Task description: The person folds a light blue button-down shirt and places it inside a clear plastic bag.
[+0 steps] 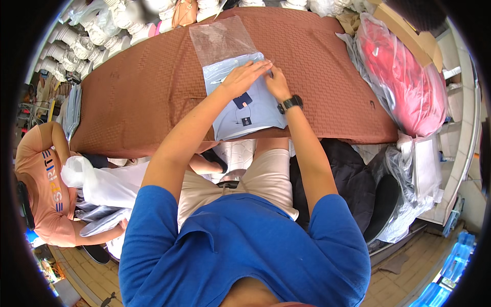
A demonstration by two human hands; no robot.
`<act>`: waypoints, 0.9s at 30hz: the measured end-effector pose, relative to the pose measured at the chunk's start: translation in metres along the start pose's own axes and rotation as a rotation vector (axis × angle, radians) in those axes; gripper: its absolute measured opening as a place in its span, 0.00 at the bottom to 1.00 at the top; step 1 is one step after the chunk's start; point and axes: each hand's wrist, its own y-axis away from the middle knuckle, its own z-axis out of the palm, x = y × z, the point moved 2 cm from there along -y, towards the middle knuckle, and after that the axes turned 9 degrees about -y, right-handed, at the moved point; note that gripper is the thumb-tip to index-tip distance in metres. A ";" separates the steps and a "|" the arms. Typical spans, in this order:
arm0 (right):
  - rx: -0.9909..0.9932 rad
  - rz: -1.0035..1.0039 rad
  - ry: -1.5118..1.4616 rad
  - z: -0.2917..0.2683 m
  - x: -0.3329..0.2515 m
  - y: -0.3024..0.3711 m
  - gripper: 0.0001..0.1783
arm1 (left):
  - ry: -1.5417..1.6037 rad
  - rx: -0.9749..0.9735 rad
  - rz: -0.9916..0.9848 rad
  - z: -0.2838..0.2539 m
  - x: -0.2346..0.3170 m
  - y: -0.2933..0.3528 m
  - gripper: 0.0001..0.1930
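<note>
A light blue folded shirt [268,110] lies inside a clear plastic bag on the brown table. The bag's loose flap [222,38] is spread out past the shirt's far end. A dark tag [242,101] on a thin string and a small black label [246,121] show on the shirt. My left hand [246,78] rests flat across the upper part of the package, fingers stretched to the right. Beside it, my right hand [277,84], with a black watch on the wrist, curls its fingers on the bag at the upper right edge; its fingertips are partly hidden.
A brown textured cloth [143,92] covers the table. Red goods in clear plastic [404,77] lie at the right end, by a cardboard box [409,33]. More light blue folded pieces [73,112] sit at the left end. Another person [46,179] in an orange shirt handles bagged garments at left.
</note>
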 end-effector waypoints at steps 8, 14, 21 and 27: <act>-0.301 0.443 0.341 -0.029 -0.053 0.034 0.14 | -0.044 -0.088 -0.001 0.002 0.002 0.013 0.35; -0.041 0.307 0.126 -0.014 -0.037 0.039 0.16 | -0.060 -0.047 0.102 0.001 0.015 0.026 0.33; -0.179 0.420 0.246 -0.057 -0.072 0.071 0.30 | 0.229 0.235 -0.642 -0.048 0.025 0.130 0.28; -0.302 0.452 -0.057 -0.054 -0.059 0.095 0.24 | 0.847 0.039 -1.083 0.003 0.021 0.195 0.35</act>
